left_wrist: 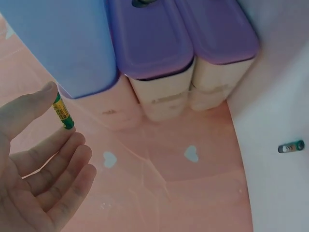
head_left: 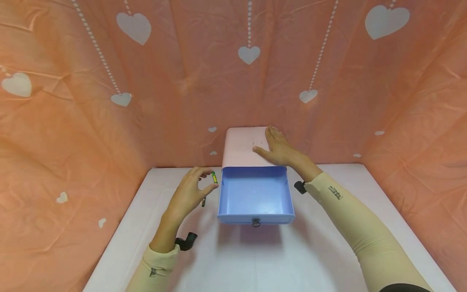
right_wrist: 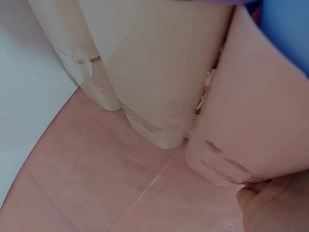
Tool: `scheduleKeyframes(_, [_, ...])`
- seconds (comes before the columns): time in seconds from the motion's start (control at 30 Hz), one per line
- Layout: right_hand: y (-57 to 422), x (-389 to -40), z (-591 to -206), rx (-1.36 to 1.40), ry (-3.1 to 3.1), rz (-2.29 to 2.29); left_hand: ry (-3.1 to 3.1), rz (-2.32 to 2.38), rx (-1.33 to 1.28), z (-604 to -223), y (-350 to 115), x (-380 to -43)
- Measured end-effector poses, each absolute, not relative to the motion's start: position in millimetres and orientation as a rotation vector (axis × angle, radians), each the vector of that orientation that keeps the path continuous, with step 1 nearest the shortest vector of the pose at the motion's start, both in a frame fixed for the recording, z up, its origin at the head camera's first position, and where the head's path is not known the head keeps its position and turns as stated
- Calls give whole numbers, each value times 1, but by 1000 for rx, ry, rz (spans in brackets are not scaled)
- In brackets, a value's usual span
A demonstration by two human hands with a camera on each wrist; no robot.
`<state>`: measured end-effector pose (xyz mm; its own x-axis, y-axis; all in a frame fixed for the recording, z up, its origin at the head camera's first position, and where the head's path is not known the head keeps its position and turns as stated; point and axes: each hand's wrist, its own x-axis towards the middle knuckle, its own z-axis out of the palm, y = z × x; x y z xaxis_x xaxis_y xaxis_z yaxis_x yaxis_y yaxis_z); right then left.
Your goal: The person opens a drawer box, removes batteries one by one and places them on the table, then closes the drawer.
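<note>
Between thumb and fingertip my left hand [head_left: 187, 192] pinches a small green-and-yellow battery [left_wrist: 63, 111], held just left of the pulled-out drawer. Behind that hand, a second battery [left_wrist: 291, 146] lies on the white table. The blue drawer [head_left: 256, 219], with a ring pull on its front, sticks out from the top of a drawer cabinet [head_left: 240, 148] with a pink top. My right hand [head_left: 279, 151] rests on the cabinet's top near its right edge, thumb and fingers spread. In the right wrist view, part of this hand shows beside the pink section.
Below the blue drawer, two purple drawer fronts [left_wrist: 154, 46] belong to cream-coloured sections of the cabinet. An orange-pink cloth [head_left: 189, 101] with pale hearts hangs behind and on both sides. The white table [head_left: 248, 267] extends in front of the cabinet.
</note>
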<state>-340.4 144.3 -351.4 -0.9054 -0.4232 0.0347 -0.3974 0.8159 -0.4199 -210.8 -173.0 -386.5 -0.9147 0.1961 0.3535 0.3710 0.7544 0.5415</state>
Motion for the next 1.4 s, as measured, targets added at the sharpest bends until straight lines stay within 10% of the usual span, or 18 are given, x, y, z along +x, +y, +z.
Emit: scheduleKeyframes(1.4, [147,-343,-351,-681,2929,-658,-2813,-862,-567,-433,-226,-233])
